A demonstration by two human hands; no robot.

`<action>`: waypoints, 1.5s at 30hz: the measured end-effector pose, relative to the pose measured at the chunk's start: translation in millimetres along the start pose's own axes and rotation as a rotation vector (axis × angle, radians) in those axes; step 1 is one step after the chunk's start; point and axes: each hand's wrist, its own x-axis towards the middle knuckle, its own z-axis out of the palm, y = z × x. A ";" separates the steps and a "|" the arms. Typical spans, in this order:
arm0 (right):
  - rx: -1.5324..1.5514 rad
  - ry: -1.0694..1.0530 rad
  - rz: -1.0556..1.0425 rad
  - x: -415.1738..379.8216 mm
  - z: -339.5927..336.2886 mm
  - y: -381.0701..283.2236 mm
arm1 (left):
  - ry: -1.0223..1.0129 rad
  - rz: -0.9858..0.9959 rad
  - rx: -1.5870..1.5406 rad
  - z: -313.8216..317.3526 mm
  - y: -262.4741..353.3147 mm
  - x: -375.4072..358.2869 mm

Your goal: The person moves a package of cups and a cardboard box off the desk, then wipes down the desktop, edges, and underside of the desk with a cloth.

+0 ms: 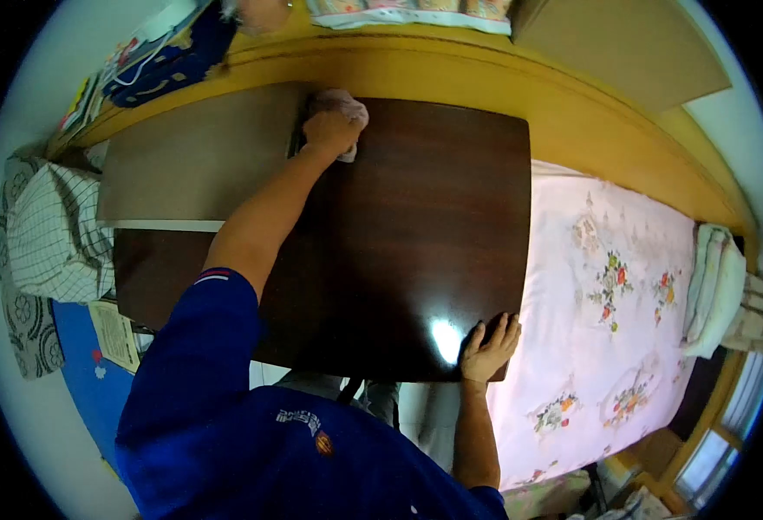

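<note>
- Two hands are on the dark wooden bench (425, 217), one at each end of its glossy top.
- Left hand (331, 132) reaches to the far edge, fingers clenched around a crumpled pink cloth (343, 106), which is pressed onto the bench surface near its far corner.
- Right hand (489, 345) lies flat and released on the near corner of the bench, fingers spread, holding nothing; a bright glare spot shows on the wood just beside it.
- Left arm stretches across the top from a blue sleeve (192, 347) with a striped cuff.
- A lighter brown panel (195, 160) lies against the bench just beside the left hand, with the cloth near its edge.
- Bench rests on a bed, whose pink floral sheet (607, 286) spreads beyond the right hand.
- A yellow wooden headboard (503, 74) runs past the far edge of the bench.
- A checked pillow (56, 234) lies beyond the brown panel, and folded pale towels (715, 290) sit at the other end of the sheet.
</note>
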 end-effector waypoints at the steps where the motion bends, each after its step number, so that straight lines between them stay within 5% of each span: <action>1: -0.001 0.000 0.000 -0.4 -2.0 -1.3 | 0.083 0.009 0.128 5.9 1.2 0.5; 5: -0.007 0.004 0.012 3.3 -3.9 -5.2 | 0.107 -0.052 0.122 15.3 13.8 3.1; 8: -0.023 -0.013 0.022 2.6 -4.4 -7.0 | 0.316 0.074 0.161 24.0 32.8 -3.0; 12: -0.009 -0.006 0.024 3.4 -4.2 -8.4 | 0.261 0.348 -0.033 43.6 79.4 -7.8; 14: -0.004 -0.001 0.029 3.8 -3.5 -8.5 | 0.583 0.435 0.092 59.5 115.8 -9.7; 19: 0.004 0.001 0.032 4.0 -2.7 -7.2 | 0.359 0.563 0.037 64.6 196.3 -7.5; 29: 0.048 -0.012 0.073 4.7 -3.2 -5.4 | 0.412 0.818 0.004 102.1 293.6 14.9; 33: 0.072 -0.009 0.076 5.6 -4.1 -4.1 | 0.197 0.902 0.006 72.1 298.7 -16.3; 39: 0.094 0.022 0.056 3.0 -2.7 -1.7 | 0.316 1.115 -0.005 117.3 274.0 -45.6; 45: 0.312 0.099 0.079 -2.4 -4.7 5.1 | 0.146 1.235 0.018 133.7 254.0 -129.9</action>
